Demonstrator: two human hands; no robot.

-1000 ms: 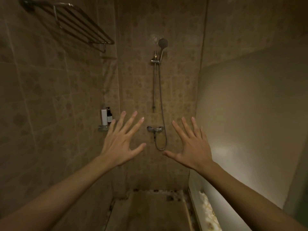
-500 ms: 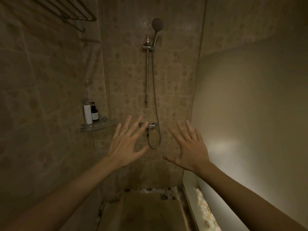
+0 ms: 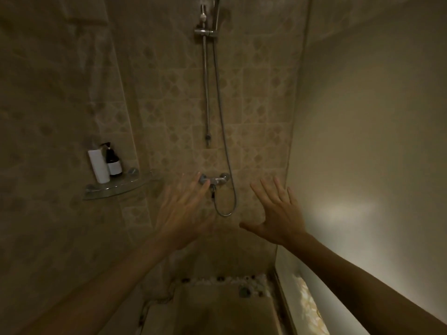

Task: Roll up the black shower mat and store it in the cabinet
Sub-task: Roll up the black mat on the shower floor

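I stand facing a dim tiled shower stall. My left hand [image 3: 183,213] and my right hand [image 3: 278,213] are both held out in front of me, fingers spread, holding nothing; the left one is blurred by motion. On the shower floor below them lies a flat rectangular sheet [image 3: 212,310] that looks brownish in this light; I cannot tell for sure that it is the black shower mat. Neither hand touches it. No cabinet is in view.
A glass corner shelf [image 3: 116,187] on the left wall carries a white bottle [image 3: 99,168] and a dark pump bottle [image 3: 112,160]. The mixer tap [image 3: 214,180] and hose [image 3: 226,131] hang on the far wall. A pale partition [image 3: 362,165] closes the right side. Pebbles [image 3: 225,281] edge the floor.
The view has tipped downward and moved closer: the towel rack and shower head have slid out of the top, and more floor shows. Both hands stay spread and empty.
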